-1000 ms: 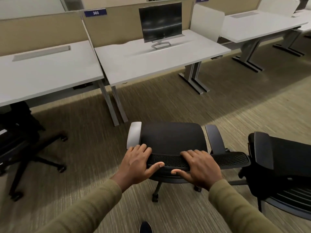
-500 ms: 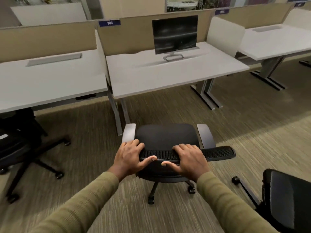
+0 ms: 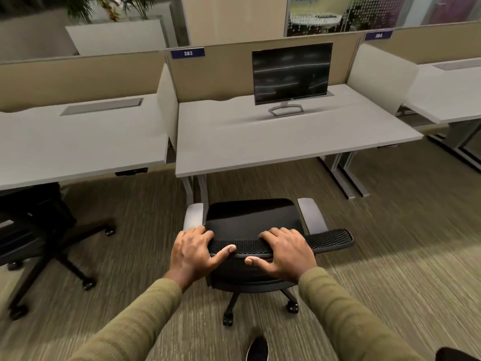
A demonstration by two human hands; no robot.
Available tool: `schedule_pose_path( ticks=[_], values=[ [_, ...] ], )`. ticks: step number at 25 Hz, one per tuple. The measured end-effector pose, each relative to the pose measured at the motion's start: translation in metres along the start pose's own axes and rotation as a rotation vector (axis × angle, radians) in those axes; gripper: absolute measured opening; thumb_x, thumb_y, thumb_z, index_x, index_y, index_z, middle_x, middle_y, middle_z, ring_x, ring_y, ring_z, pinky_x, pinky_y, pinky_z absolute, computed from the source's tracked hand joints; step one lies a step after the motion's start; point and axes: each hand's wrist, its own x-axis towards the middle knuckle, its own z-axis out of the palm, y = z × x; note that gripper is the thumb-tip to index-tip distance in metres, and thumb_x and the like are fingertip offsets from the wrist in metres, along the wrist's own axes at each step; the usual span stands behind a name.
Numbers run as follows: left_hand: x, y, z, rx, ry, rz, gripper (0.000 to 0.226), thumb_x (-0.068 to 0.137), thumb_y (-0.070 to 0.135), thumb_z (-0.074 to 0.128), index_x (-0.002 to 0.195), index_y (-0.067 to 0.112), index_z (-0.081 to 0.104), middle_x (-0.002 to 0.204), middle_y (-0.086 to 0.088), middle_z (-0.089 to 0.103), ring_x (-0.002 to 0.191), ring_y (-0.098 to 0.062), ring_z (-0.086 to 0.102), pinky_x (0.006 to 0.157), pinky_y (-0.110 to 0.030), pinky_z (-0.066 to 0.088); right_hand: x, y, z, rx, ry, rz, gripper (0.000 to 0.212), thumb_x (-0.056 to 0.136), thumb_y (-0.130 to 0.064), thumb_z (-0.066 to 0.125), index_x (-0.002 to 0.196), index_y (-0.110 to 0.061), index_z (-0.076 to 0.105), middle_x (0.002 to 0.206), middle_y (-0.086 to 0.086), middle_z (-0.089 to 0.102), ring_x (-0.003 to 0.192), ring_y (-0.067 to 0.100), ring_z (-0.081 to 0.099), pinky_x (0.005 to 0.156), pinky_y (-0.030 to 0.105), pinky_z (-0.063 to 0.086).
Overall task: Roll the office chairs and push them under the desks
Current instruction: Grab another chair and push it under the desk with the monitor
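Both arms reach straight out. The left hand and right hand each grip the chair back's top. The chair stands at 12 o'clock, just short of the desk edge, with bare floor at 3 o'clock.

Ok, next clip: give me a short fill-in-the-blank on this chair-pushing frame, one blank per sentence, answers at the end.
1. Both hands, left hand and right hand, grip the top of the chair's ____.
2. The desk straight ahead of the held chair carries a ____.
3. The blue sign on the partition above that desk reads ____.
4. The second chair stands on the person's ____ side.

Answers: backrest; monitor; 383; left
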Motion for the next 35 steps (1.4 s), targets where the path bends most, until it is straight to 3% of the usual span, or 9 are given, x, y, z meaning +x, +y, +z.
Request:
schedule_pose_path(
  ticks=[6,11,15,18,23,30,35],
  values=[
    [0.085,-0.005,0.017,-0.016,0.008,-0.035,0.091,0.080,0.095,0.017,0.086,0.021,0.069,0.085,0.003,0.058,0.083,-0.020,0.059,0.081,-0.039,0.045,0.082,0.048,0.004,0.028,-0.046,0.003,0.091,0.077,-0.097,0.023,0.120,-0.028,0.062,0.107,-0.007,0.065,0.098,0.017,0.060,0.090,0.037,0.045],
    [0.159,-0.014,0.027,0.010,-0.038,-0.064,0.094,0.077,0.098,0.008,0.086,0.024,0.066,0.087,0.002,0.057,0.084,-0.021,0.057,0.083,-0.040,0.045,0.137,0.077,0.011,0.047,-0.025,0.114,0.093,0.078,-0.095,0.019,0.131,-0.029,0.056,0.122,-0.007,0.063,0.120,0.016,0.053,0.113,0.041,0.032],
    [0.206,-0.021,0.033,0.021,-0.050,-0.064,0.093,0.077,0.096,0.004,0.082,0.024,0.062,0.083,0.002,0.055,0.079,-0.022,0.054,0.079,-0.041,0.044,0.165,0.092,0.014,0.042,-0.082,0.177,0.088,0.087,-0.083,0.018,0.154,-0.027,0.032,0.159,-0.001,0.036,0.150,0.020,0.023,0.125,0.045,0.005],
    [0.235,-0.026,0.036,0.015,-0.063,-0.067,0.087,0.078,0.096,0.008,0.076,0.025,0.058,0.080,0.002,0.054,0.077,-0.021,0.052,0.078,-0.040,0.043,0.173,0.100,0.015,0.045,-0.116,0.195,0.086,0.091,-0.077,0.028,0.160,-0.029,0.011,0.169,-0.001,0.009,0.155,0.020,0.000,0.125,0.045,-0.005],
    [0.268,-0.033,0.041,-0.026,-0.041,-0.067,0.083,0.080,0.097,0.023,0.075,0.023,0.060,0.079,0.001,0.059,0.077,-0.023,0.057,0.076,-0.041,0.048,0.174,0.103,0.007,0.125,-0.128,0.220,0.087,0.093,-0.069,0.041,0.161,-0.027,0.004,0.169,0.003,-0.003,0.155,0.022,-0.006,0.125,0.049,-0.001],
    [0.281,-0.028,0.047,0.013,-0.061,-0.059,0.091,0.083,0.095,0.016,0.086,0.019,0.068,0.087,-0.004,0.062,0.080,-0.025,0.057,0.077,-0.041,0.047,0.136,0.097,0.003,0.161,-0.170,0.259,0.085,0.095,-0.067,0.040,0.160,-0.027,0.003,0.169,0.003,-0.003,0.155,0.022,-0.005,0.125,0.046,-0.002],
    [0.260,-0.010,0.044,-0.048,-0.047,-0.038,0.074,0.094,0.077,0.024,0.115,0.016,0.062,0.113,-0.011,0.059,0.104,-0.030,0.055,0.093,-0.048,0.042,0.089,0.090,-0.010,0.173,-0.170,0.279,0.084,0.096,-0.067,0.040,0.161,-0.027,0.003,0.169,0.004,-0.002,0.155,0.022,-0.002,0.126,0.047,0.002]
  ],
)
